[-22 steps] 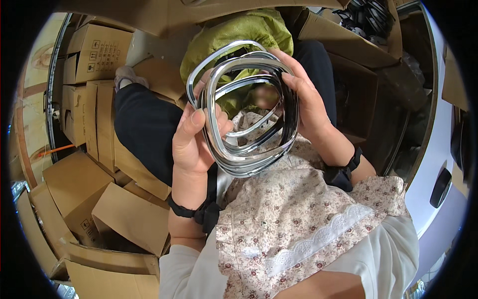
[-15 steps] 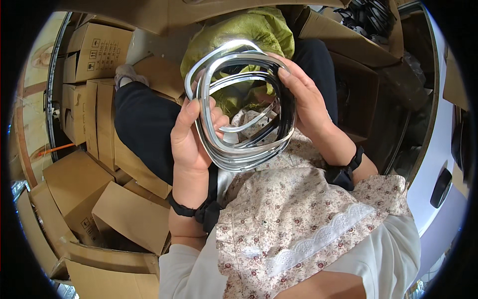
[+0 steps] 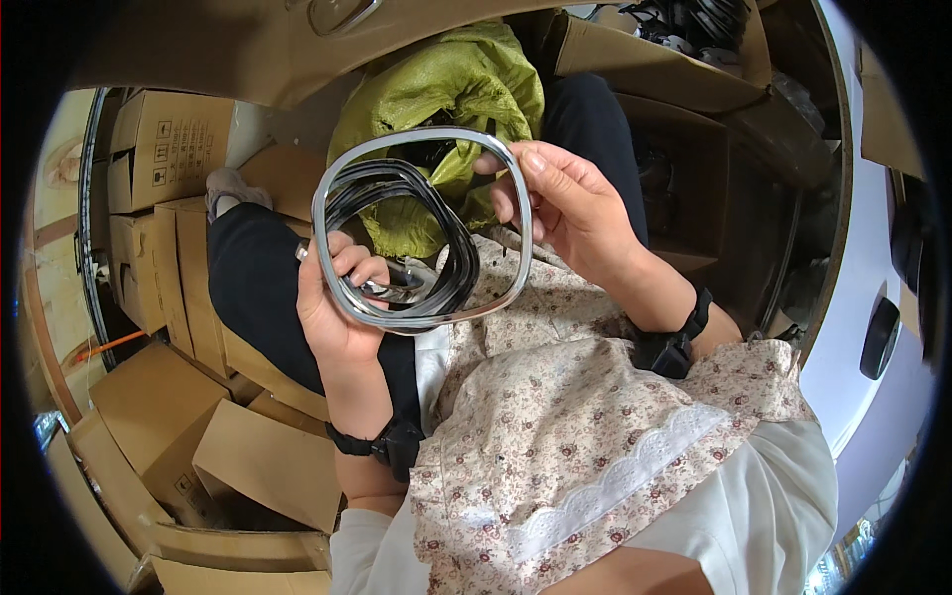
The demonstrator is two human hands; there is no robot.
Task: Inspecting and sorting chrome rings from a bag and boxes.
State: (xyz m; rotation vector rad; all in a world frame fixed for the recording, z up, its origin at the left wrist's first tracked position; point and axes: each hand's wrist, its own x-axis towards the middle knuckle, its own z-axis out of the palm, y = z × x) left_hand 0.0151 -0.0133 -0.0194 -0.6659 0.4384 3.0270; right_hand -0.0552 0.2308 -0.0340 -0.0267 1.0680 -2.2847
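My left hand is closed around the lower left of a stack of black rounded-square rings, tilted above my lap. In front of the stack, a shiny chrome rounded-square frame faces me, its lower left also at my left hand. At the frame's upper right, the thumb and fingers of my right hand pinch its rim. Part of the stack's left side is hidden behind my left fingers. Behind the rings lies a yellow-green woven sack, its mouth gathered, with dark items showing inside.
A cardboard surface spans the top, with another rounded frame on it. Several cardboard boxes crowd my left side. At the upper right an open carton holds black parts. A white panel stands at the right.
The stack has tilted and dropped left with my left hand. One chrome frame now stands apart in front, with my right hand on its right side. The view has shifted slightly.
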